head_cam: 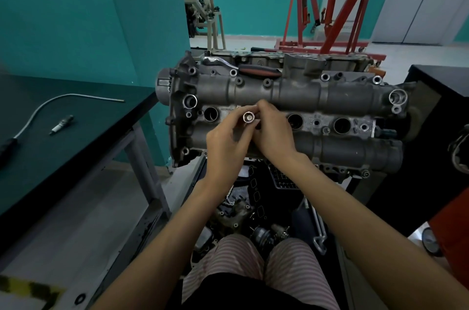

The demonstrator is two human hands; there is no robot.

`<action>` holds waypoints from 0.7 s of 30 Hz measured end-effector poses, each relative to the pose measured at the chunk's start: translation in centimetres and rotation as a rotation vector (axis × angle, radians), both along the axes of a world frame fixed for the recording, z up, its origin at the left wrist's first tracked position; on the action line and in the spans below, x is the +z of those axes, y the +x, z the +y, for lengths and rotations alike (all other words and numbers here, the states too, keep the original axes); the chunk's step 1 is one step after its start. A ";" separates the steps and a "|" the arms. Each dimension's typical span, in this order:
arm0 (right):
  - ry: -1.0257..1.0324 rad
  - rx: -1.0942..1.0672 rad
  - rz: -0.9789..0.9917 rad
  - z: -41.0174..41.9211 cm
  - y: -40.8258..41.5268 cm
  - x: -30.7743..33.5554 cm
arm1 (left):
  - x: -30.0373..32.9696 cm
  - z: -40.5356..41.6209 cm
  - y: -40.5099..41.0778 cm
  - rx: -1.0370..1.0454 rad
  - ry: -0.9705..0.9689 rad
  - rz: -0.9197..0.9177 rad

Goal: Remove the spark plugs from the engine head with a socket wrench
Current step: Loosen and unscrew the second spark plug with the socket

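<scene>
A socket (248, 117) is held upright over the engine head (286, 116), its open end facing the camera, pinched by the curled fingers of the left hand (226, 144) and the right hand (272, 132). 1 spark plug (61, 124) lies on the dark table (83, 137); the ratchet (243, 67) rests on the head's far edge.

Both hands (229, 143) (272, 132) grip socket (248, 117) (open end up).
</scene>
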State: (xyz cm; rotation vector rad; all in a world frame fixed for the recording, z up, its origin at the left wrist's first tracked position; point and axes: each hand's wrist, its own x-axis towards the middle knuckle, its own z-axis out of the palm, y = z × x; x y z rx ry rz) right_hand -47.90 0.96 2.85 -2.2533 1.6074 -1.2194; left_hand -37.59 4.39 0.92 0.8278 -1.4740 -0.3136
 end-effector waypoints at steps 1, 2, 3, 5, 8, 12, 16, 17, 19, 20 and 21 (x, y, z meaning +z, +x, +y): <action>-0.004 0.004 -0.002 0.0 0.0 -0.1 | 0.2 -0.2 0.0 0.044 -0.016 0.008; -0.004 0.004 -0.009 0.0 0.0 -0.2 | 0.3 -0.3 0.0 0.086 -0.028 0.006; -0.009 0.003 -0.019 -0.1 0.0 -0.3 | 0.5 -0.4 0.0 0.120 -0.032 -0.003; -0.006 -0.006 -0.034 -0.1 0.1 -0.2 | 1.0 -0.6 -0.1 0.167 -0.013 -0.026; -0.027 -0.009 0.035 -0.1 0.3 -0.3 | 1.7 -0.9 -0.1 0.187 0.008 -0.084; -0.026 -0.051 0.074 -0.4 0.4 -0.5 | 1.4 -0.9 0.3 0.065 -0.109 -0.301; -0.023 -0.072 0.037 -0.4 0.5 -0.6 | 0.6 -0.5 0.2 0.019 -0.064 -0.205; -0.022 -0.065 0.018 -0.3 0.5 -0.6 | 0.5 -0.4 0.1 0.035 -0.051 -0.156; -0.016 -0.049 -0.022 -0.2 0.5 -0.6 | 0.9 -0.5 -0.1 0.085 -0.029 -0.072; -0.010 -0.047 -0.031 -0.2 0.5 -0.6 | 1.1 -0.6 0.0 0.120 -0.024 -0.062; -0.007 -0.054 -0.027 -0.2 0.5 -0.6 | 1.3 -0.8 0.0 0.158 -0.029 -0.080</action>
